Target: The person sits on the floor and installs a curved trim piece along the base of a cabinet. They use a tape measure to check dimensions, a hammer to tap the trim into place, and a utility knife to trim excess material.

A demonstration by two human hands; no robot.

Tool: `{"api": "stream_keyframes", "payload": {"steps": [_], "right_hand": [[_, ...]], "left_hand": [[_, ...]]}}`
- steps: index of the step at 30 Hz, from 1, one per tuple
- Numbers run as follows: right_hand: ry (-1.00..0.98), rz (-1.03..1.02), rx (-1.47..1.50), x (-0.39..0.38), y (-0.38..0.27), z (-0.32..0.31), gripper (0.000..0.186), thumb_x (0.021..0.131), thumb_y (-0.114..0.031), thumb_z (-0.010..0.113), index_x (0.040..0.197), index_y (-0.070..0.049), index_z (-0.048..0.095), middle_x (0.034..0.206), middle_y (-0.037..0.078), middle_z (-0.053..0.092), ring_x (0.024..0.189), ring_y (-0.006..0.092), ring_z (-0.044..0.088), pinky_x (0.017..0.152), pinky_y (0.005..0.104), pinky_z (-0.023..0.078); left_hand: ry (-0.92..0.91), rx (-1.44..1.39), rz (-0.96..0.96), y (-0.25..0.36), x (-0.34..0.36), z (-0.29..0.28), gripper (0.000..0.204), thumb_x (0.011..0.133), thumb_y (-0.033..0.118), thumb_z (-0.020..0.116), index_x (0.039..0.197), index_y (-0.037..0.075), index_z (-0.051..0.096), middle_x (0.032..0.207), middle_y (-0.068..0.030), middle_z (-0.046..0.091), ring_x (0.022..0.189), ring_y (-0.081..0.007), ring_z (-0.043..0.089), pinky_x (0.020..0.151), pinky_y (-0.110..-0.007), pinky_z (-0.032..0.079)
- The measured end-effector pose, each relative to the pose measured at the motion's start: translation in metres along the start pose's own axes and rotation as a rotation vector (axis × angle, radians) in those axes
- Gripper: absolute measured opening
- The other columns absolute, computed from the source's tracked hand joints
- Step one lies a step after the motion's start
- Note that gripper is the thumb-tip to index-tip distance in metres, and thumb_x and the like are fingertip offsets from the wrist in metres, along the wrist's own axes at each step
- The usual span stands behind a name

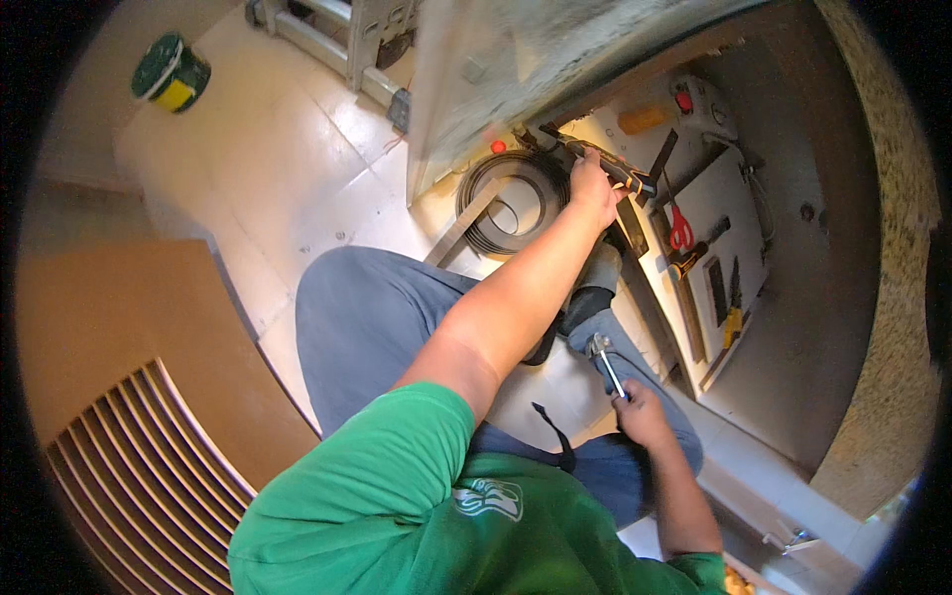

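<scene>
My left hand [592,186] reaches across to the far right, closed around a long black tool [635,178] with yellow-orange trim. Its exact kind is unclear. Below that arm, a wide coil of dark flat strip [473,203] lies on the floor. My right hand [643,412] is over my right leg, its fingers wrapped round the slim pale handle of a tool with a shiny metal head [599,345]. The head looks like pincers, but is too small to be sure. Red-handled scissors [681,230] lie on a pale board right of my left hand.
The board [699,203] also bears a yellow-handled tool [734,327] and an orange block [643,121]. A dark-walled cabinet [808,297] encloses it. A ladder [342,40] and a green bucket [171,74] stand far off. A brown panel [129,307] and slatted piece [149,476] lie left.
</scene>
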State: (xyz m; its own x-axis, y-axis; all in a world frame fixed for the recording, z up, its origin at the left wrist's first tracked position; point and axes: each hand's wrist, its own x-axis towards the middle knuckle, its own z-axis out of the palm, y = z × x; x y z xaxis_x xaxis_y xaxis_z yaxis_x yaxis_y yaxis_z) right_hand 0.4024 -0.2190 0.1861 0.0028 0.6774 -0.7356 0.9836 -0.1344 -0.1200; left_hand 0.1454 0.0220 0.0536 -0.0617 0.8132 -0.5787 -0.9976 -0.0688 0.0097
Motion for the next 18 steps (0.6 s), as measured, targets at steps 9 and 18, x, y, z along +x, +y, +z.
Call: {"api": "stream_keyframes", "payload": {"steps": [9,18], "right_hand": [[0.035,-0.146,-0.033,0.012,-0.026,0.000,0.019,0.090,-0.021,0.064,0.100,-0.005,0.062,0.087,0.027,0.067,0.087,0.0472,0.066,0.076,0.0538,0.051],[-0.016,-0.186,0.040,0.026,-0.033,0.006,0.016,0.091,-0.018,0.061,0.102,-0.006,0.061,0.084,0.026,0.066,0.083,0.0491,0.064,0.074,0.0565,0.050]], "left_hand": [[-0.053,-0.022,0.014,0.004,-0.008,0.008,0.039,0.112,0.037,0.027,0.125,0.005,0.046,0.119,-0.0194,0.060,0.111,-0.0354,0.060,0.101,-0.061,0.047],[-0.069,0.002,0.029,0.005,-0.012,0.008,0.039,0.112,0.037,0.030,0.124,0.004,0.047,0.118,-0.0173,0.058,0.108,-0.0323,0.060,0.100,-0.059,0.049]]}}
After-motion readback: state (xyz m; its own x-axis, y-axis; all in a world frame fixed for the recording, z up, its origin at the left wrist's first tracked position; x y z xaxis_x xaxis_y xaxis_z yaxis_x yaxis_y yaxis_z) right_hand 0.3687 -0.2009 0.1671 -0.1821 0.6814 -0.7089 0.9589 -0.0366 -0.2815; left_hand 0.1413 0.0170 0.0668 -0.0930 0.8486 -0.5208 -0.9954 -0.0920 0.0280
